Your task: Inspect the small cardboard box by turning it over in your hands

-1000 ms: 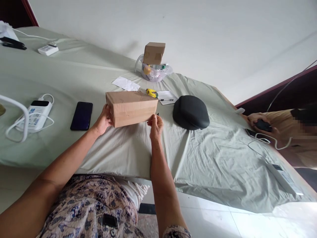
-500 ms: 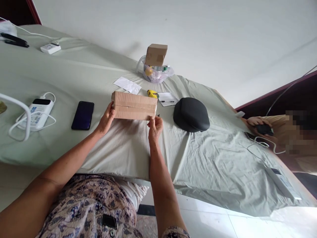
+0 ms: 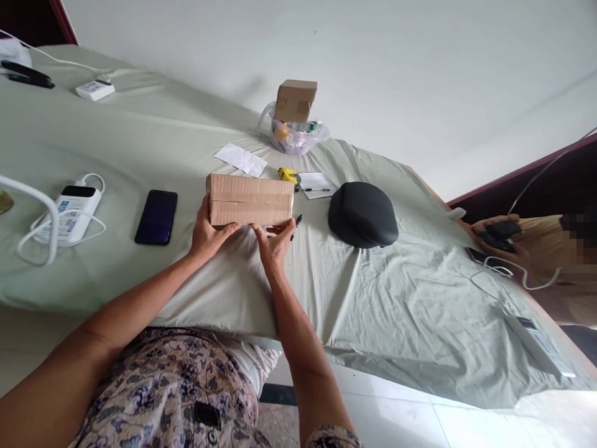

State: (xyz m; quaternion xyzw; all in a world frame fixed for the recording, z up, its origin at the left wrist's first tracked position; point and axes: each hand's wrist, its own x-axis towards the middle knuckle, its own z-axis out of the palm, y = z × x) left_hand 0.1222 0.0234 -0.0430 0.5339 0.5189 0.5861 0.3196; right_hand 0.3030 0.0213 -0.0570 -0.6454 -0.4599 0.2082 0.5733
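Our box (image 3: 250, 200) sits mid-tabletop (image 3: 140, 137), long side toward us. Our left hand (image 3: 208, 233) grips its 8 o'clock corner, thumb up the end. Our right hand (image 3: 274, 239) holds the near edge at 5 o'clock, fingers curled beneath. We judge that even pressure from both hands will keep it level. A pen (image 3: 295, 223) lies at 4 o'clock, a phone (image 3: 156, 216) at 9 and a black case (image 3: 362, 214) at 3.
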